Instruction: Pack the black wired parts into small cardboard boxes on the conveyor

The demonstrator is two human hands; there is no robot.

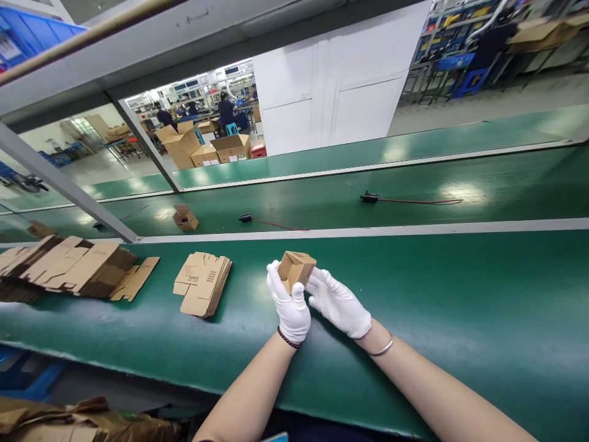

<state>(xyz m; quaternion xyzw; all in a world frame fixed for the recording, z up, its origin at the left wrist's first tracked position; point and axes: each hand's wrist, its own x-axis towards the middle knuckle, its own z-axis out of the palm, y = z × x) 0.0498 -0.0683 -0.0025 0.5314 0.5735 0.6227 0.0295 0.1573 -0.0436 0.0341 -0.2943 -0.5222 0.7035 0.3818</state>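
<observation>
A small brown cardboard box (297, 270), tilted and with an opening showing, is in my gloved left hand (292, 307). The thumb and fingers of that hand wrap around its lower left side. My right hand (338, 304), in a white glove too, is at the box's right side with its fingers stretched out; whether the fingertips touch the cardboard I cannot tell. To the left, a small stack of flat cardboard box blanks (202, 282) lies on the green work surface (460, 319).
Larger piles of flat blanks (87, 264) lie at the far left. Behind a pale rail (414, 229), a green belt carries an open small box (185, 218) and black cylindrical parts (369, 197) with red wires. A slanted metal post (69, 178) stands at left.
</observation>
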